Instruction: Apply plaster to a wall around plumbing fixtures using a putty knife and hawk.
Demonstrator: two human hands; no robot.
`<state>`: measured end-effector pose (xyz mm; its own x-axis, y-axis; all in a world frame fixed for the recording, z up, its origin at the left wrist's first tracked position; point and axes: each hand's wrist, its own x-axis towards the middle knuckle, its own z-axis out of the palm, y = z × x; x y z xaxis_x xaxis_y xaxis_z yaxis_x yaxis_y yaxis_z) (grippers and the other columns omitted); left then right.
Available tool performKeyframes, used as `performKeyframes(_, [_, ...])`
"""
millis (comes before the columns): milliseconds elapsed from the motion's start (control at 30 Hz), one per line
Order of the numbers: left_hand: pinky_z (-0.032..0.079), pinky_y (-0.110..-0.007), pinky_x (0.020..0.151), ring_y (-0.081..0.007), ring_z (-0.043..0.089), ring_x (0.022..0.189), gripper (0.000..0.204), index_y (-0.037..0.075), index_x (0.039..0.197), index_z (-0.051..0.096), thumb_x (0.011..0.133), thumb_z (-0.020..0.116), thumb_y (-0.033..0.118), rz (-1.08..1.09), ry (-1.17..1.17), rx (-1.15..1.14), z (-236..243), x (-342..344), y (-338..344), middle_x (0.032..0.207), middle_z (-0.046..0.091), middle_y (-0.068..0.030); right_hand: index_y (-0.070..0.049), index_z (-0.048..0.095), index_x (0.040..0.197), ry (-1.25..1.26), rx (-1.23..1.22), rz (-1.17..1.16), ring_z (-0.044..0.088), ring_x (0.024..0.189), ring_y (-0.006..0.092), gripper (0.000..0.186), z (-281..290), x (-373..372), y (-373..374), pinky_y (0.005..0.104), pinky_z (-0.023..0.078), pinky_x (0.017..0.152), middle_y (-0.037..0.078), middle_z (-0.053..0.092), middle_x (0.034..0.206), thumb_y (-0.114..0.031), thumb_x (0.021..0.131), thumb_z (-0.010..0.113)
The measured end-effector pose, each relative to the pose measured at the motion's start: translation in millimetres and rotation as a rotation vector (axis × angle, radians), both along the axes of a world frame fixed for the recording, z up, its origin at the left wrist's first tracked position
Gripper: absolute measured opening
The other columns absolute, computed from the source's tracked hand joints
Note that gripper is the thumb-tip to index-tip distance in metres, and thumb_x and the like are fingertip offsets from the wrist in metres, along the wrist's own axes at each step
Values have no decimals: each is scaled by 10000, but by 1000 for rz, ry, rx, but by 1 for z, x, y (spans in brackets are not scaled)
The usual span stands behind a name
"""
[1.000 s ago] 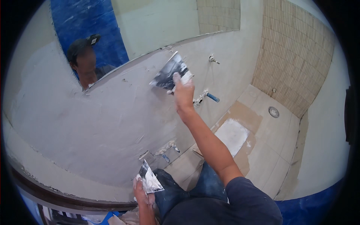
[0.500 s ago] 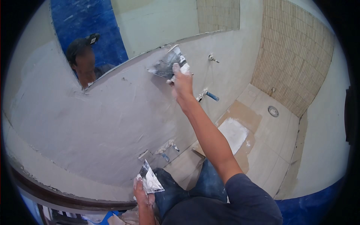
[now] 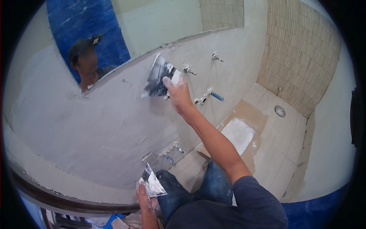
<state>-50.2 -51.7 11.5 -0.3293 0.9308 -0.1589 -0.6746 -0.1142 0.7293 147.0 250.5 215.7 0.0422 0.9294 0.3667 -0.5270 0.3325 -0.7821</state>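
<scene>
My right hand [image 3: 178, 94] grips a wide putty knife [image 3: 155, 78], thumb laid on the blade. White compound streaks the steel, thickest beside the handle. The blade is at the grey-white plastered wall [image 3: 84, 133], just below the mirror [image 3: 160, 23]; whether its edge touches the wall I cannot tell. Low by my left thigh, my left hand [image 3: 143, 196] is closed around a second putty knife [image 3: 153, 182], whose blade carries a heap of white compound. Both handles are mostly hidden by my fingers.
Two metal valve stems [image 3: 189, 71] and a blue-capped pipe [image 3: 217, 96] jut from the wall right of my right hand. Lower down are more pipe stubs [image 3: 167, 158]. Cardboard with a white patch [image 3: 238, 135] lies on the tiled floor near a round drain [image 3: 280, 111].
My right hand has drawn its putty knife down and slightly left, away from the mirror's edge, turning the blade. A valve stem it covered now shows. My left hand has hardly moved.
</scene>
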Motion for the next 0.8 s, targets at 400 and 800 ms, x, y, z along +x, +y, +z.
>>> performKeyframes(400, [573,-423,956,-242,683,1069,306,4,1306,537,1042,532,160,-15,42,-95,-3,1,14,1178,658,-119,21,632,1267,-640,-76,192,615,925,96,394,-159,76,-94,286,503,852,34,710,1077,-264,1001,686])
performKeyframes(800, [544,-300,804,-129,672,906,156,34,1134,591,1007,564,119,-479,205,-79,-1,22,58,1016,670,-56,-131,741,1156,-1281,638,191,630,1005,287,466,-167,119,-132,380,518,836,61,710,1108,92,757,646])
